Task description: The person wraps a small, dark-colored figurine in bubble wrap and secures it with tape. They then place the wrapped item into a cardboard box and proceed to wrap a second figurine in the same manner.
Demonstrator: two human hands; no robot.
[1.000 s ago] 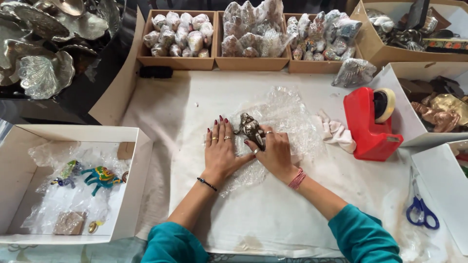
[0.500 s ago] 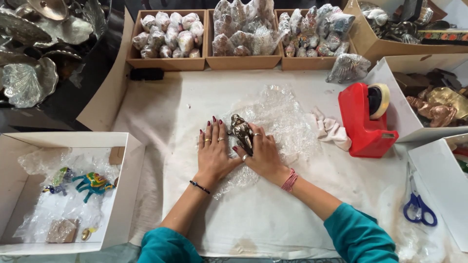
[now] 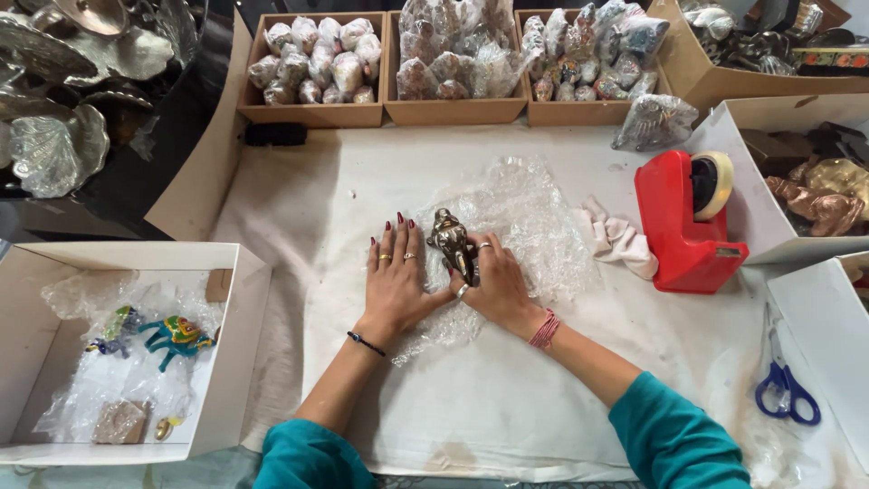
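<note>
Three trays: wrapped pieces; white box: painted figurines.

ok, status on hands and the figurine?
Left hand flat on bubble wrap. Right hand grips metal figurine. Tape dispenser apart, right.

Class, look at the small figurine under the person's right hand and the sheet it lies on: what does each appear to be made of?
Figurine: probably metal, perhaps brass, with a dark polished finish; it throws bright glints. Sheet: clear plastic bubble wrap; it is see-through, crinkled and dotted with small bubbles.
</note>
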